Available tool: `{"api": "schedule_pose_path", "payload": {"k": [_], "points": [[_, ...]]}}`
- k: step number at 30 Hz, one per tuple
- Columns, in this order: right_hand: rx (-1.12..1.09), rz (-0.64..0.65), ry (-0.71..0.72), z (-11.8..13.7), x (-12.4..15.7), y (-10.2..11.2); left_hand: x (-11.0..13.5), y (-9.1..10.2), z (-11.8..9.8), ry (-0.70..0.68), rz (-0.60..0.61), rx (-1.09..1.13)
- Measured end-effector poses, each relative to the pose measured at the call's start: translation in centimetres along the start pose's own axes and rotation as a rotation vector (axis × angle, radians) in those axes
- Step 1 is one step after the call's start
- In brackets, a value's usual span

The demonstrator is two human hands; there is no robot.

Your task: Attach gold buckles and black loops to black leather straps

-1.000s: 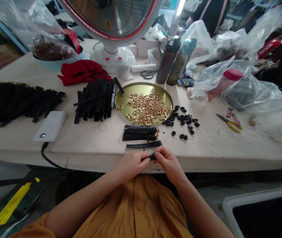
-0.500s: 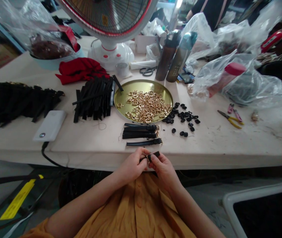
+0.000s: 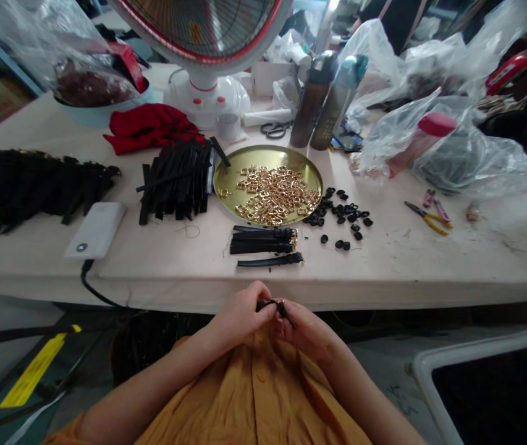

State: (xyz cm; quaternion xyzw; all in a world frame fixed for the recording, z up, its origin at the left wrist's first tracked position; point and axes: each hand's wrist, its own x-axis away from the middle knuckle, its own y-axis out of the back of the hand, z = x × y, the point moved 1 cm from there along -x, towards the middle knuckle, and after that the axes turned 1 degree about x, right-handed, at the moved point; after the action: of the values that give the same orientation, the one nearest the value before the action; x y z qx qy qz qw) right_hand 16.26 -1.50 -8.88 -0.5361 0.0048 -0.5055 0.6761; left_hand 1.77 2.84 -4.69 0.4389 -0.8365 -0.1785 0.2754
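Just off the table's front edge, my left hand (image 3: pixel 250 311) pinches a short black strap (image 3: pixel 286 314) with a bit of gold metal on it. My right hand (image 3: pixel 304 326) is closed on the strap's other end, which bends down toward me. Fingers hide most of the strap. Beyond my hands lies a small row of black straps with gold buckles (image 3: pixel 263 242), one of them (image 3: pixel 270 261) apart in front. A round gold tray (image 3: pixel 226 207) behind them bears a heap of gold buckles (image 3: pixel 277 194). Small black loops (image 3: pixel 351 213) are scattered to its right.
Left of the tray lie a pile of black straps (image 3: pixel 175 179), a white power bank (image 3: pixel 96 232) with a cable, and a larger strap heap (image 3: pixel 31 188). A fan (image 3: pixel 205 102) and bottles (image 3: pixel 314 99) stand behind. Pliers (image 3: pixel 430 219) and plastic bags (image 3: pixel 476 154) lie right.
Both hands have come slightly down toward my body. The strap's free end, which pointed up and right, now points downward, and my right fingers have turned around it.
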Motion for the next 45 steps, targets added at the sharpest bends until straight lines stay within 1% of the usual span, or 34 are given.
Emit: {"api": "schedule_pose_path", "payload": {"k": [2, 3, 8, 11, 13, 17, 19, 22, 25, 28, 30, 32, 34, 36, 39, 40, 42, 45], "points": [[-0.051, 0.052, -0.051, -0.4, 0.1, 0.3, 0.1, -0.1, 0.1, 0.004, 0.026, -0.038], [-0.069, 0.06, -0.054, -0.6, 0.1, 0.4, 0.1, -0.2, 0.2, 0.01, 0.035, -0.048], [-0.117, 0.033, 0.026, -0.9, 0.1, 0.5, 0.3, -0.3, 0.3, 0.035, 0.056, -0.029], [-0.097, 0.004, 0.049, -1.0, 0.1, 0.2, 0.7, -0.4, 0.3, 0.048, 0.103, -0.005], [-0.04, -0.04, 0.104, -0.9, 0.1, -0.3, 1.1, -0.3, 0.1, 0.056, 0.123, 0.018], [0.072, -0.148, 0.258, -0.6, -0.3, -1.1, 1.5, 0.0, -0.1, 0.075, 0.117, 0.039], [0.089, -0.172, 0.261, -0.5, -0.5, -1.2, 1.4, 0.2, 0.0, 0.1, 0.125, -0.013], [0.117, -0.225, 0.24, -0.2, -0.8, -0.8, 1.0, 0.5, 0.4, 0.116, 0.141, -0.056], [0.244, -0.288, 0.264, -0.1, -0.9, -0.1, 0.6, 0.5, 1.1, 0.143, 0.183, 0.072], [0.432, -0.405, 0.321, -0.1, -0.9, 0.5, 0.4, 0.2, 2.0, 0.231, 0.287, 0.291], [0.542, -0.488, 0.357, -0.1, -0.9, 0.6, 0.3, -0.1, 2.4, 0.274, 0.356, 0.397], [0.628, -0.559, 0.41, 0.0, -1.0, 0.5, 0.3, -0.4, 2.6, 0.286, 0.38, 0.442], [0.666, -0.604, 0.462, 0.1, -1.1, 0.3, 0.3, -0.5, 2.5, 0.294, 0.371, 0.439], [0.66, -0.578, 0.455, 0.2, -1.1, 0.1, 0.3, -0.4, 2.3, 0.312, 0.369, 0.417], [0.657, -0.459, 0.35, 0.1, -1.0, 0.3, 0.3, -0.3, 2.0, 0.328, 0.388, 0.388], [0.665, -0.44, 0.329, 0.0, -1.0, 0.4, 0.3, -0.2, 2.0, 0.326, 0.396, 0.385], [0.697, -0.45, 0.332, -0.3, -0.8, 0.8, 0.3, -0.2, 2.0, 0.312, 0.41, 0.386], [0.762, -0.507, 0.395, -0.7, -0.7, 1.4, 0.3, -0.4, 2.0, 0.309, 0.444, 0.393]]}}
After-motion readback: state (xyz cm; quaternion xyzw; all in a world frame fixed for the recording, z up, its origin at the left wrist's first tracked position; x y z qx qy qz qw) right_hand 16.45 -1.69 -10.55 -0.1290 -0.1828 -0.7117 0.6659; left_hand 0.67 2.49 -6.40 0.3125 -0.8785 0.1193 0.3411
